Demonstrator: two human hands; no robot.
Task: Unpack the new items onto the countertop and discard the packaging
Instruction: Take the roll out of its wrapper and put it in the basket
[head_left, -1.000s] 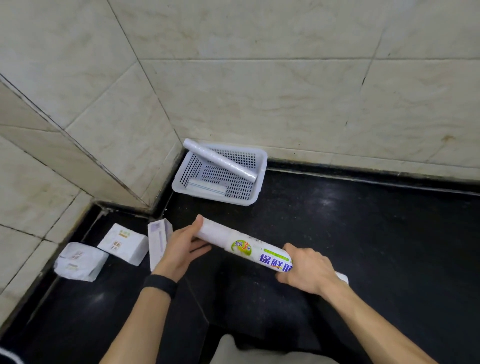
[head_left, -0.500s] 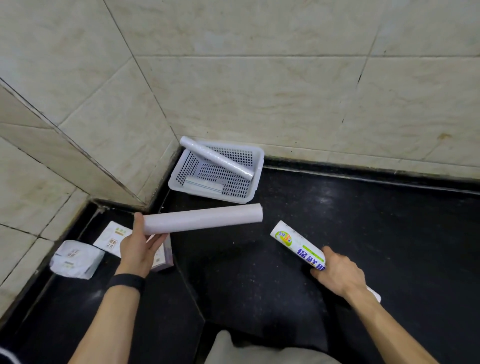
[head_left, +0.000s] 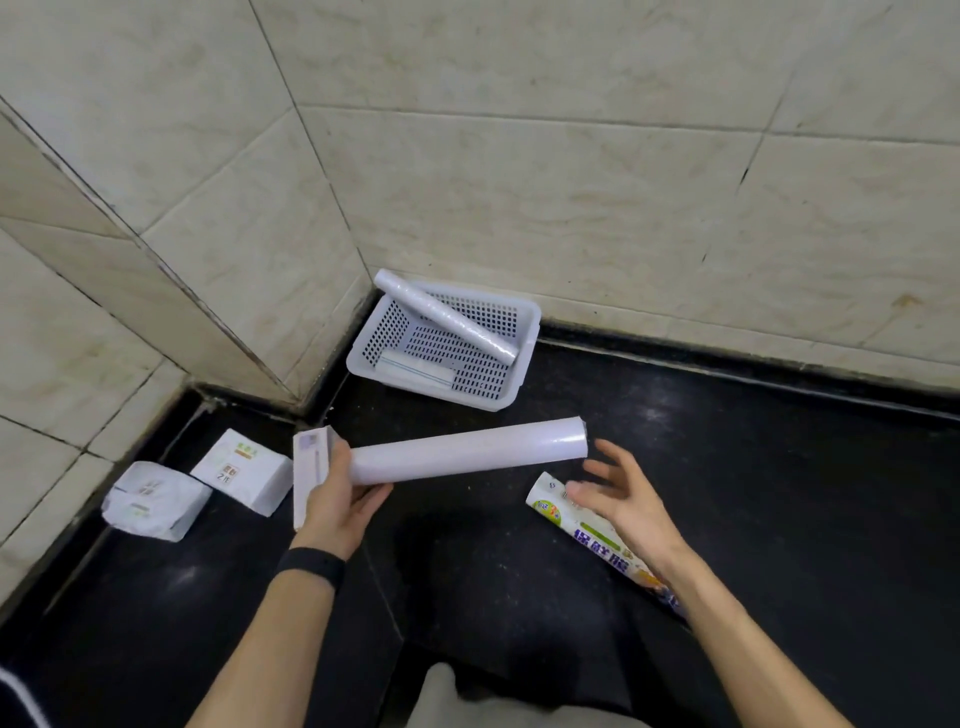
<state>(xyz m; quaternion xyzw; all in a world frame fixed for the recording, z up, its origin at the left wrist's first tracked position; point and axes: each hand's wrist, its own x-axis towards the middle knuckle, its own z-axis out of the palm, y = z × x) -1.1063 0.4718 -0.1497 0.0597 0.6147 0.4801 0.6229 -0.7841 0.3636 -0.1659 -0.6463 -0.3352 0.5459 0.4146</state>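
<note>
My left hand (head_left: 340, 501) grips the left end of a plain white roll (head_left: 467, 452), held level above the black countertop (head_left: 779, 493). The printed wrapper (head_left: 587, 535) from the roll lies on the counter at the right, its open end toward the roll. My right hand (head_left: 623, 499) hovers just over the wrapper with fingers spread and holds nothing. A white perforated basket (head_left: 524, 322) stands in the wall corner with another white roll (head_left: 447, 317) leaning across it and a flat packet (head_left: 415, 371) inside.
Two white paper-wrapped packs (head_left: 156, 499) (head_left: 241, 470) and an upright white box (head_left: 309, 467) sit at the left on the counter near the tiled wall (head_left: 571, 182). A counter seam runs below my left wrist.
My right hand let go of the wrapper, which now lies on the counter, and opened above it. My left hand shifted the bare roll to the right.
</note>
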